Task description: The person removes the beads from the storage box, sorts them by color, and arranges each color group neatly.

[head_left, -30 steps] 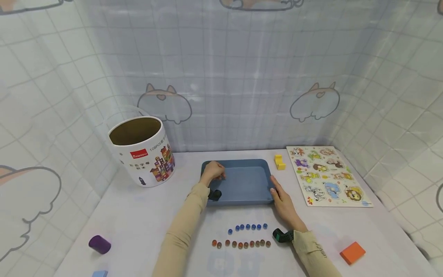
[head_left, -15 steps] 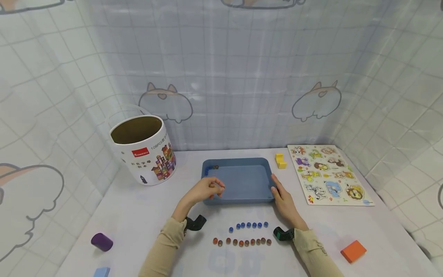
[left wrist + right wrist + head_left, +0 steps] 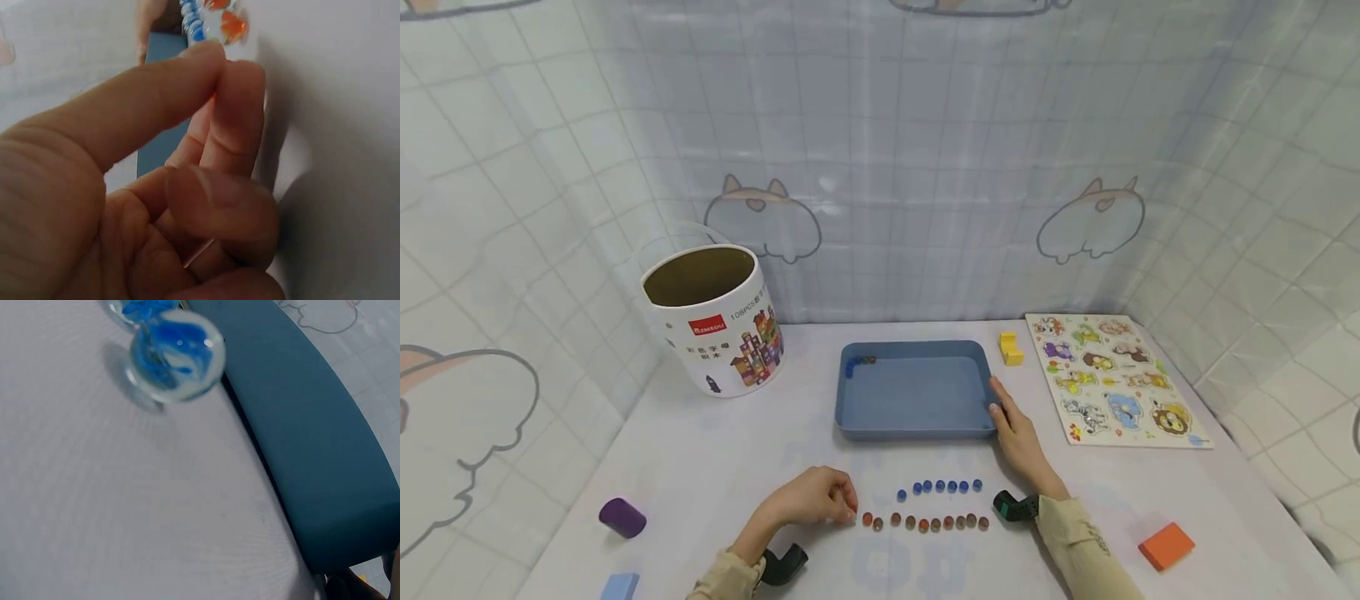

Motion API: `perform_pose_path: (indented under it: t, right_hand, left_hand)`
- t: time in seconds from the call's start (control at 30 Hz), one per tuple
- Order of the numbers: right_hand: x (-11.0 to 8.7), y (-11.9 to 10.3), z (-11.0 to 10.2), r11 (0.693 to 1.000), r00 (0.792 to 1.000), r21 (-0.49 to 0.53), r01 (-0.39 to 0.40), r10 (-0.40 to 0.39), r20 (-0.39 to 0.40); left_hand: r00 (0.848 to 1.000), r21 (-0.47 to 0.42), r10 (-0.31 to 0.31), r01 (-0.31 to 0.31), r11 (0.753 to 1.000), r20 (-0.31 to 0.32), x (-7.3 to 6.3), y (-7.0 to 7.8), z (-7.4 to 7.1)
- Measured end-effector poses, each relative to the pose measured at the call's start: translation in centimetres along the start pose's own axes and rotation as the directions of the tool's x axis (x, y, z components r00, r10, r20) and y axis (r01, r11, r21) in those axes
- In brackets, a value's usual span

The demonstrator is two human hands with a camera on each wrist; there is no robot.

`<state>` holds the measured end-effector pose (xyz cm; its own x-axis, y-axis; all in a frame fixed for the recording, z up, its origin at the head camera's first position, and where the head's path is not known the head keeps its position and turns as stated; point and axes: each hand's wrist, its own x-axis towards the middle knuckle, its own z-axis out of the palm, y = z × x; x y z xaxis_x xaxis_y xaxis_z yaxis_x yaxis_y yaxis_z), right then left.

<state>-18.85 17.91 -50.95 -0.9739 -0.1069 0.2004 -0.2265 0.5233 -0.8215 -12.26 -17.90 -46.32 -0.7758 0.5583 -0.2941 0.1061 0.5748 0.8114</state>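
Observation:
My left hand [image 3: 816, 497] is low over the table, fingertips right beside an orange marble [image 3: 867, 519] at the left end of the front row. Its thumb and fingers [image 3: 240, 119] bend loosely together in the left wrist view, with orange and clear marbles [image 3: 234, 28] just beyond their tips. My right hand [image 3: 1021, 437] rests against the right side of a shallow blue-grey tray [image 3: 917, 434], fingers straight along it and thumb at its rim. Several blue and brownish marbles [image 3: 853, 363] line the tray's back left corner. A blue marble [image 3: 178, 355] shows large in the right wrist view.
A row of blue marbles [image 3: 940, 487] lies between the tray and the front row. A white bucket [image 3: 715, 333] stands back left, an animal puzzle board [image 3: 1112, 379] back right. Around them are a yellow block [image 3: 1011, 354], orange block [image 3: 1167, 547], purple cylinder [image 3: 622, 517] and light-blue block [image 3: 620, 587].
My left hand has left the tray's back left corner and come toward me to the front row of marbles. The marbles in that corner are now uncovered. The right hand stays at the tray.

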Motion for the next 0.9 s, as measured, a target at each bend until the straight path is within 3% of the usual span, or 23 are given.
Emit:
perform_pose_path:
  t: [0.27, 0.43, 0.57, 0.8, 0.9]
  right_hand:
    - [0.1, -0.1, 0.2, 1.000, 1.000, -0.002, 0.006, -0.006, 0.013]
    - [0.1, 0.0, 0.0, 1.000, 1.000, 0.006, 0.002, -0.002, -0.002]
    - [0.1, 0.0, 0.0, 1.000, 1.000, 0.002, 0.001, -0.001, 0.006]
    - [0.0, 0.0, 0.1, 1.000, 1.000, -0.005, 0.005, -0.005, 0.000]
    - [0.0, 0.0, 0.0, 1.000, 1.000, -0.011, 0.007, -0.007, -0.001]
  left_hand:
    - [1.000, 0.064, -0.010, 0.011, 0.998, -0.017, -0.2, 0.9, -0.7]
    - [0.996, 0.140, 0.053, -0.042, 0.989, -0.074, 1.7, 2.6, -1.4]
    - [0.996, 0.214, 0.059, -0.045, 0.976, -0.062, 3.8, 3.8, -0.6]
    - [0.999, 0.432, 0.018, 0.005, 0.902, -0.049, 5.5, 5.4, 1.7]
    - [0.998, 0.464, 0.011, 0.017, 0.886, -0.057, 5.7, 5.8, 2.2]
